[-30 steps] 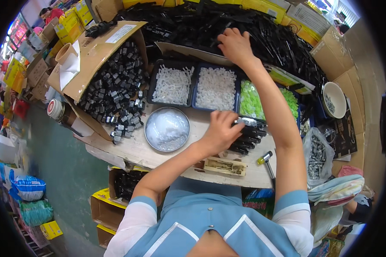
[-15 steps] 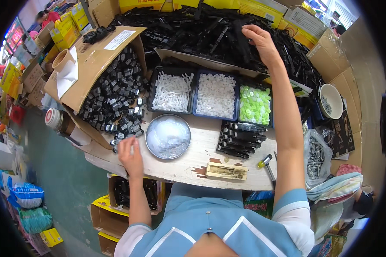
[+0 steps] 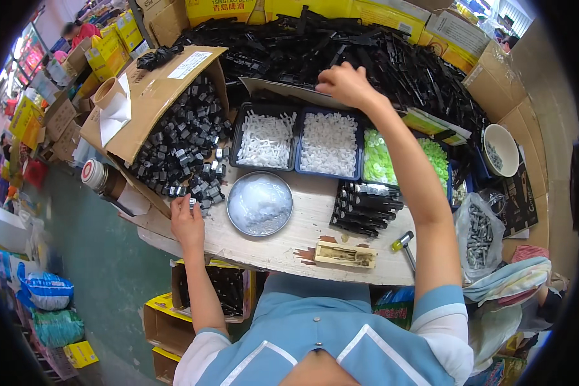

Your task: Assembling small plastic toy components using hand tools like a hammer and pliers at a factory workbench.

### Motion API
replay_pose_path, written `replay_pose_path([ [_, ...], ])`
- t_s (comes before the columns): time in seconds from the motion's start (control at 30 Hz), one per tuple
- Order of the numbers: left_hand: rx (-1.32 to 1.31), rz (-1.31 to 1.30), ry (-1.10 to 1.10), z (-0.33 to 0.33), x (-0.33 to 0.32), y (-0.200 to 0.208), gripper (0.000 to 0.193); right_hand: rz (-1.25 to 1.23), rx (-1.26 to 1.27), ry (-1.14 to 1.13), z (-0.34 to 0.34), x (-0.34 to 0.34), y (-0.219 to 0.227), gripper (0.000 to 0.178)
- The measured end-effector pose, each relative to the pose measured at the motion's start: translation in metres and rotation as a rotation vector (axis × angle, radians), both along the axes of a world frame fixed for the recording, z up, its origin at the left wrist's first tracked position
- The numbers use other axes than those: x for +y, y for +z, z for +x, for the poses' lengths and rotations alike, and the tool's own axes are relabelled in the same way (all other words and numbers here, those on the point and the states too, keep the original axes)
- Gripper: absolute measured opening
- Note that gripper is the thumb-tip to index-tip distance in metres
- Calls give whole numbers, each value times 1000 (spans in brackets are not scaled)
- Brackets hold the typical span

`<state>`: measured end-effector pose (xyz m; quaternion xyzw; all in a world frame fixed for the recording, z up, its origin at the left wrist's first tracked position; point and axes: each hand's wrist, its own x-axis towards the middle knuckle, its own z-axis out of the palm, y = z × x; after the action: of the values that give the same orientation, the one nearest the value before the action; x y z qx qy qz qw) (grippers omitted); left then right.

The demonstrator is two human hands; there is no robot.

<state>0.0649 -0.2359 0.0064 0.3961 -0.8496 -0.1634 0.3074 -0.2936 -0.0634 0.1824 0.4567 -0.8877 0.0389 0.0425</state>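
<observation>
1. A green floor (image 3: 103, 270) is stretching away at the left; bright daylight is falling on it.
2. A pale wooden worktable (image 3: 302, 241) is standing in the middle; cardboard cartons (image 3: 167, 321) are sitting beneath it; yellow boxes (image 3: 119, 35) are crowding the far left.

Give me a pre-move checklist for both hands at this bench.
1. Left hand at the small black parts spilling from the cardboard box: ok.
2. Left grip on a part: cannot tell.
3. Right hand over the long black strips: ok.
4. Right hand holding a strip: cannot tell.
5. White-piece trays unobstructed: ok.
6. Round metal dish clear of both hands: ok.
</observation>
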Motion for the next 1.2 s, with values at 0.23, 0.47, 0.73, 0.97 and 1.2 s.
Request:
replay_pose_path([
  [0.23,-53,-34,-124,2,-9,4,35,-445,-110,139,-7,6,-14,18],
  [0.47,68,-18,-123,11,-11,-5,25,-1032,-526,173,14,70,21,21],
  [0.73,11,58,-155,11,12,-9,33,-356,-150,203,209,181,-109,21],
  [0.97,250,121,32,24,21,-14,41,-159,-54,62,262,209,-156,39],
  [1.2,229,17,12,30,14,-29,31,-11,6,172,261,189,-162,42],
])
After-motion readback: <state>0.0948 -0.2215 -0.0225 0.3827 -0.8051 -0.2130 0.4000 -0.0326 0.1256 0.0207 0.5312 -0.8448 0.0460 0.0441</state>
